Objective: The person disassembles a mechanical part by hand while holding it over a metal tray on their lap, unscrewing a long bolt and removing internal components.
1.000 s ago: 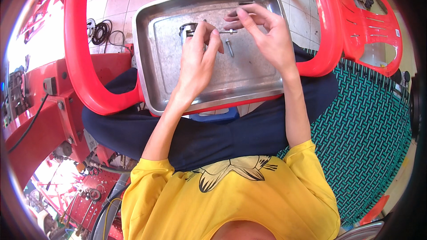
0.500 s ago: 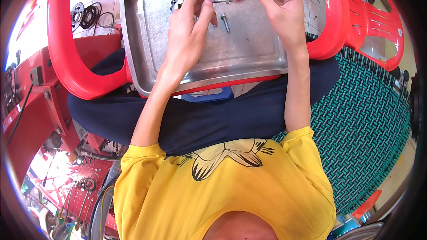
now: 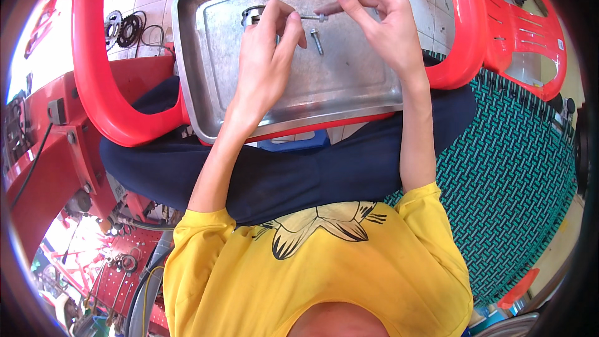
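Two hands at tray (image 3: 212, 75) far edge: bolt (image 3: 310, 17) being pinched between left hand (image 3: 265, 56) and right hand (image 3: 374, 22) fingertips; judged light, rigid, slippery; best gripped at shank.

Left hand (image 3: 265, 65) raised, fingers (image 3: 288, 28) curled, right hand (image 3: 374, 22) beside it — fingertips pinched, both forearms extended forward

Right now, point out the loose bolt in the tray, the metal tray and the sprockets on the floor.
loose bolt (image 3: 317, 41), head view, on its shank.
metal tray (image 3: 215, 126), head view, on the bare lower-left rim.
sprockets (image 3: 122, 27), head view, on the dark toothed ring lying on the tiles.
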Motion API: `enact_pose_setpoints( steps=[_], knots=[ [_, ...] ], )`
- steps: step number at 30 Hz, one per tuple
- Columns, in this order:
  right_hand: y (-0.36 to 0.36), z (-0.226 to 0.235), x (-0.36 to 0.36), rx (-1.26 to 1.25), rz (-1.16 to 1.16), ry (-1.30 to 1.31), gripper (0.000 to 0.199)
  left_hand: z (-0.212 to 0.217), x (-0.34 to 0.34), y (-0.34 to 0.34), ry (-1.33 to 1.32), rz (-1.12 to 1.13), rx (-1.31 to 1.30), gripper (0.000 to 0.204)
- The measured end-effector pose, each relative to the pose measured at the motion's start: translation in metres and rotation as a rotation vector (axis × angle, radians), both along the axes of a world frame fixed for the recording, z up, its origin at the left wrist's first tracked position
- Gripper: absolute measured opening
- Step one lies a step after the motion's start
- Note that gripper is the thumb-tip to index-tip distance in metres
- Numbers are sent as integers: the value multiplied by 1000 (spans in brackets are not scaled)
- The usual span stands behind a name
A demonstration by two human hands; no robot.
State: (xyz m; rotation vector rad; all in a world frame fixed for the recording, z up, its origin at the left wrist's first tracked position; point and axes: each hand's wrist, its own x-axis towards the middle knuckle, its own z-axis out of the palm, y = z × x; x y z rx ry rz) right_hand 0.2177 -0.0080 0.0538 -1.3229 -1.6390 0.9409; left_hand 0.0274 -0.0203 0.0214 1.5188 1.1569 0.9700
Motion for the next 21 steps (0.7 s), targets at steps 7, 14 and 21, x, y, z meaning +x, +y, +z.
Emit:
enact_pose_setpoints(
  steps=[7, 14, 21],
  knots=[
    [2, 2, 4, -17, -23, 74, 27, -1, 1, -1, 5, -2, -17, 21],
    [1, 3, 0, -63, -38, 165, 27, 5, 2, 2, 3, 7, -22, 17],
    [0, 0, -2, -42, -48, 70, 27, 7, 2, 1, 20, 21, -35, 16]
  ],
)
